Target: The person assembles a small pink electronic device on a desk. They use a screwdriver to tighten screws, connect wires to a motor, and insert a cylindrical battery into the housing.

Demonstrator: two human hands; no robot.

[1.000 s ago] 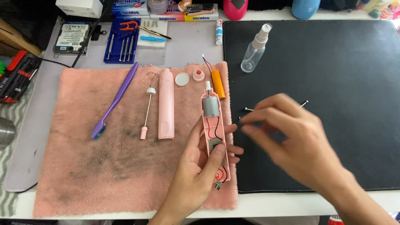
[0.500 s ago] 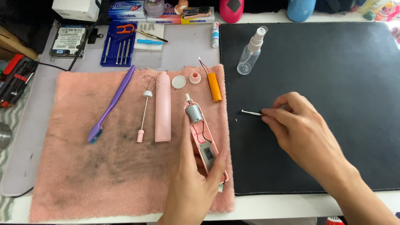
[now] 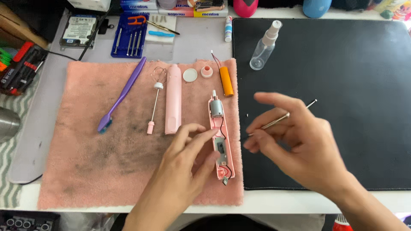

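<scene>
My left hand (image 3: 184, 164) grips an opened pink device half (image 3: 219, 141) that lies on the pink towel (image 3: 85, 162); a small silver motor (image 3: 216, 107), red and black wires and a circuit board show inside it. My right hand (image 3: 299, 145) holds a thin metal screwdriver (image 3: 280, 119) above the black mat (image 3: 342, 85), its tip pointing left toward the pink half. A pink cover shell (image 3: 173, 102), a whisk rod (image 3: 154, 102), an orange battery (image 3: 226, 80), a white cap (image 3: 190, 75) and a pink ring (image 3: 206, 71) lie on the towel.
A purple toothbrush (image 3: 122, 94) lies on the towel's left part. A clear spray bottle (image 3: 264, 46) stands at the mat's top left. Behind the towel are a blue screwdriver set (image 3: 128, 40), a hard drive (image 3: 78, 31) and a red tool kit (image 3: 19, 68).
My left hand has set the pink half flat and straight on the towel. My right hand has lifted the screwdriver off the mat and turned it toward the device.
</scene>
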